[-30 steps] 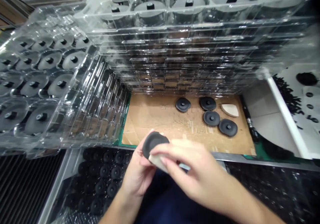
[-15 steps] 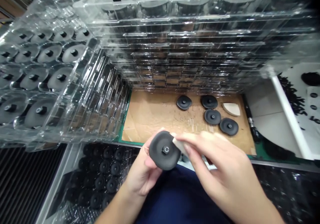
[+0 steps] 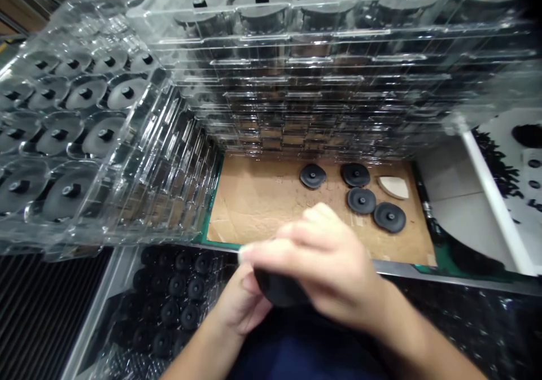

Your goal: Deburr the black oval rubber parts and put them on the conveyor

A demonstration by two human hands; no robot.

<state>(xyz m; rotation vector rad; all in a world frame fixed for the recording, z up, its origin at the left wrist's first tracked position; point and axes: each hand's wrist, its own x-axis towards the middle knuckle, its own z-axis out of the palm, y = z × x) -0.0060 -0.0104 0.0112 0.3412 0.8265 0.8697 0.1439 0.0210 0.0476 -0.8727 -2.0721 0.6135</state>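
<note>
My left hand (image 3: 239,304) holds a round black disc part (image 3: 277,291) from below, near the bench's front edge. My right hand (image 3: 322,270) lies over the disc and covers most of it, fingers closed and pointing left. A pale tip shows at its fingertips; I cannot make out what it is. Several more black discs (image 3: 361,200) lie on the brown cardboard mat (image 3: 254,205) beyond my hands. Beside them rests a white wedge-shaped piece (image 3: 394,187).
Tall stacks of clear plastic trays (image 3: 305,81) loaded with black discs stand at the back. Another clear tray stack (image 3: 84,143) stands to the left. A bin of small black parts (image 3: 178,301) sits below the bench at the left. A white tray edge (image 3: 491,199) is at the right.
My right hand has moved left over the disc, which faced up with its centre hub showing half a second ago and is now mostly covered. The disc has dropped slightly.
</note>
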